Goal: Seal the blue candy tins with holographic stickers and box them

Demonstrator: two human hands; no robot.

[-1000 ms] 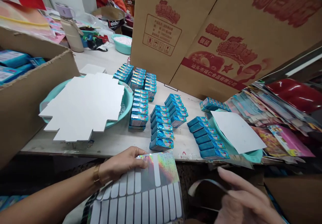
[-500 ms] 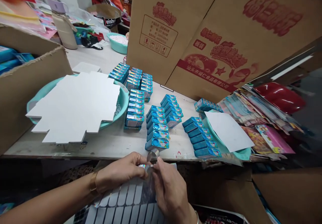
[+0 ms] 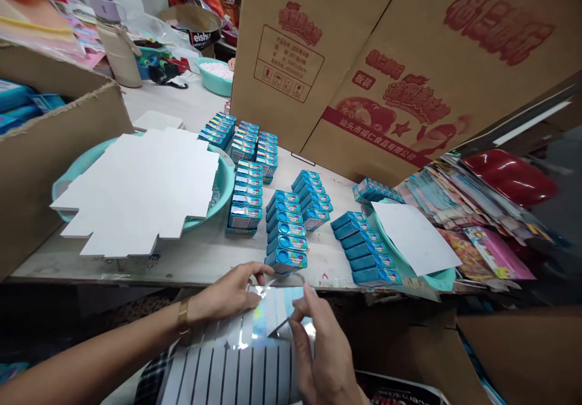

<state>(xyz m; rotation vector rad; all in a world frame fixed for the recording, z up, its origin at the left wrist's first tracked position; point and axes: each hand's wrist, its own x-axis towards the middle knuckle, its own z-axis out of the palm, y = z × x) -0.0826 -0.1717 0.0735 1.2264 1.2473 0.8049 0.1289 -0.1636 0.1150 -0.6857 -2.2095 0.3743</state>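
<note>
The holographic sticker sheet [image 3: 236, 365] lies low before the table [image 3: 204, 259] edge, its top pinched by the left hand [image 3: 227, 296]. The right hand [image 3: 322, 350] grips a shiny strip [image 3: 273, 311] with closed fingertips, partly lifted off the sheet. Rows of small blue boxes [image 3: 286, 235] stand just beyond.

Holographic sticker sheet [image 3: 236, 365], strip [image 3: 279, 281] half-peeled (curling)
</note>
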